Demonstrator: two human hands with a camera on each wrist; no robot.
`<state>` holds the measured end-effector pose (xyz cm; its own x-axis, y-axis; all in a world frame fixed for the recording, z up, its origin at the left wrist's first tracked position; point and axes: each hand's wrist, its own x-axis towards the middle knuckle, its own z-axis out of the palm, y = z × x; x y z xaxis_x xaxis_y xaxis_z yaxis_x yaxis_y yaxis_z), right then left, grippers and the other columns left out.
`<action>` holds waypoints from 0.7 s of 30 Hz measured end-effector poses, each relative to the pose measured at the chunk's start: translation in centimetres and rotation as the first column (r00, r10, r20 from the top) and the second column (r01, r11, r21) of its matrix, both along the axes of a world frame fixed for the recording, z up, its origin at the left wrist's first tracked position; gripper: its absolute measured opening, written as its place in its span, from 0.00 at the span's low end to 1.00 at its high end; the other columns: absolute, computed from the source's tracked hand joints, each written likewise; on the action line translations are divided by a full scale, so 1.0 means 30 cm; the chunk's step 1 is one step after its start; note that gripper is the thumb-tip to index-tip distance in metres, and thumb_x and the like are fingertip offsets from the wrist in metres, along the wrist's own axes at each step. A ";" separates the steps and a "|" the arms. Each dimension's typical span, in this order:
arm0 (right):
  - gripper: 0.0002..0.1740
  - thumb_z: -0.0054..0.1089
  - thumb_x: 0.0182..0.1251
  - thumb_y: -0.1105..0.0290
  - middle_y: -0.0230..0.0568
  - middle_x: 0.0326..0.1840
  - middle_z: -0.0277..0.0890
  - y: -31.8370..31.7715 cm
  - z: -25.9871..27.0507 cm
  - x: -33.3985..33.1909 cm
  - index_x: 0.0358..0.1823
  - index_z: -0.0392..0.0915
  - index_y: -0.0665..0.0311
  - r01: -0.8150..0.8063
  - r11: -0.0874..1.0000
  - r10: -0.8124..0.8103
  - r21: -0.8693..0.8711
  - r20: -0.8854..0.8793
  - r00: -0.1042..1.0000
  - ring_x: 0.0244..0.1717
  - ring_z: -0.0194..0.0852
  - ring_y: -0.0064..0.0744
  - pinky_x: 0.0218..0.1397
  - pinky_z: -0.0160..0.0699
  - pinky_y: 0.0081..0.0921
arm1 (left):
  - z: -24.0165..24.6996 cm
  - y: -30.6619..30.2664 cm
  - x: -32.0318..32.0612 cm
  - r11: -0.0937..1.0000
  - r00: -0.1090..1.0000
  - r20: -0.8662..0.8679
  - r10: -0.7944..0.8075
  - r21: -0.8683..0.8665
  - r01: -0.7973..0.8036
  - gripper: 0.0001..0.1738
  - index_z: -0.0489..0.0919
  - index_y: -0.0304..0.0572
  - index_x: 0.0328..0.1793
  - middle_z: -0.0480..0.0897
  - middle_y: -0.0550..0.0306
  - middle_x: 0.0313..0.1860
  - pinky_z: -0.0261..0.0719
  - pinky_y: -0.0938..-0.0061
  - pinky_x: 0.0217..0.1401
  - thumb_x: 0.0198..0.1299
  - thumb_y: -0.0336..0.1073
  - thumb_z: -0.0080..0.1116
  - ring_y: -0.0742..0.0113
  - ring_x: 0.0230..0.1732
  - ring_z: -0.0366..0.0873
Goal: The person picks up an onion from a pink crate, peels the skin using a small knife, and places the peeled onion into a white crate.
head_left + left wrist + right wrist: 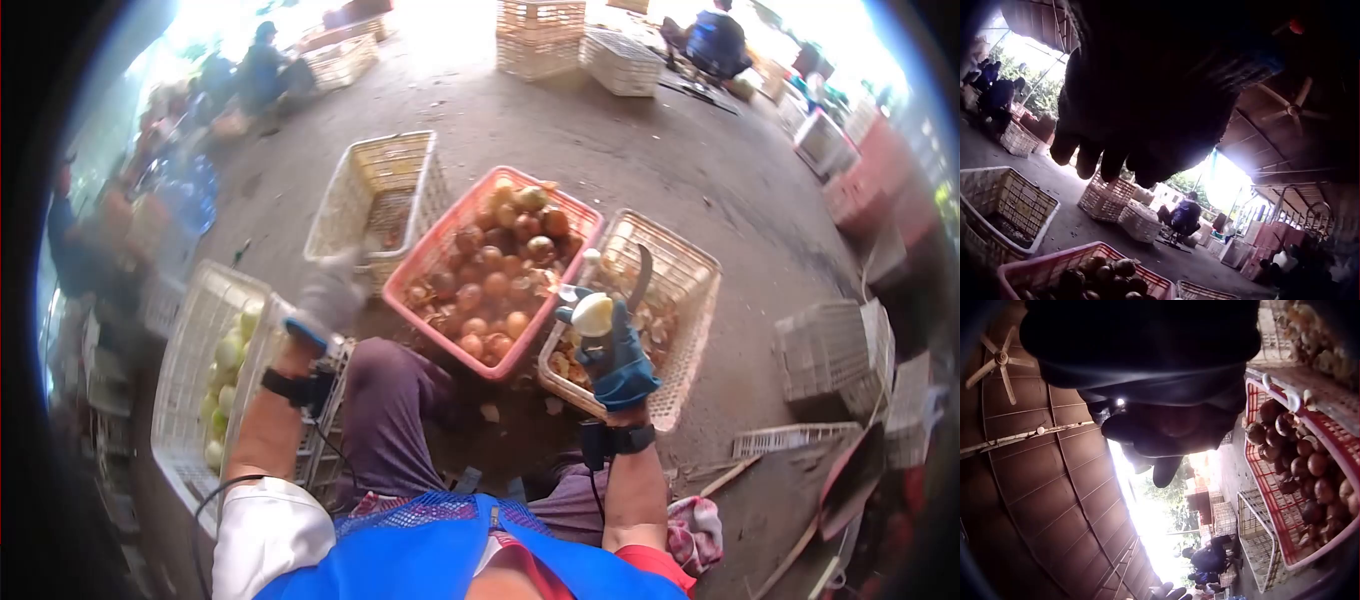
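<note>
My right hand (622, 362), in a blue-green glove, holds a pale peeled onion (592, 314) above the crate of skins. A knife with a curved dark blade (642, 275) sticks up from the same hand; its grip is hidden. My left hand (330, 300), in a grey glove, is blurred near the left crates. In the left wrist view that hand (1141, 119) is a dark shape with fingers extended and nothing seen in them. Brown unpeeled onions (495, 285) fill much of the pink crate (403, 268) between my hands.
Peeled onions (228, 350) lie in a white crate (175, 400) at my left. Onion skins fill part of a cream crate (700, 340) at right. Another cream crate (330, 215) stands beyond my left hand. Stacked crates (540, 40) and a seated person (718, 42) are farther off.
</note>
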<state>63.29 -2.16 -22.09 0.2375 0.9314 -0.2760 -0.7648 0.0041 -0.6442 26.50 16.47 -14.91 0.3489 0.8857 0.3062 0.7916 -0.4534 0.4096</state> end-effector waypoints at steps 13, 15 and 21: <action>0.28 0.62 0.77 0.40 0.26 0.32 0.79 0.003 -0.050 0.024 0.52 0.84 0.61 0.167 0.940 0.098 -0.298 0.703 0.704 0.24 0.68 0.16 0.26 0.68 0.20 | -0.160 -0.275 0.777 0.759 0.858 0.365 -0.361 -0.419 0.498 0.37 0.81 0.39 0.66 0.87 0.49 0.57 0.84 0.67 0.62 0.49 0.36 0.84 0.60 0.57 0.87; 0.24 0.65 0.77 0.46 0.24 0.30 0.76 -0.007 0.040 0.009 0.53 0.84 0.62 0.085 0.922 0.165 -0.377 0.583 0.795 0.23 0.66 0.16 0.26 0.66 0.21 | -0.203 -0.255 0.780 0.639 0.820 0.498 -0.283 -0.540 0.548 0.35 0.80 0.37 0.67 0.87 0.52 0.57 0.84 0.68 0.63 0.53 0.33 0.82 0.64 0.57 0.86; 0.27 0.69 0.76 0.61 0.21 0.41 0.82 0.016 0.050 0.012 0.73 0.78 0.60 0.054 0.962 0.115 -0.266 0.581 0.805 0.26 0.66 0.12 0.29 0.67 0.18 | -0.295 -0.174 0.758 0.275 0.573 0.819 0.013 -0.554 0.786 0.31 0.78 0.33 0.69 0.86 0.56 0.59 0.81 0.72 0.67 0.60 0.27 0.76 0.71 0.59 0.82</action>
<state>63.64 -1.69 -20.60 0.4049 0.8558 -0.3221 -0.2355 -0.2428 -0.9411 49.25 11.26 -23.75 0.8247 0.5427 -0.1596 0.0020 0.2793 0.9602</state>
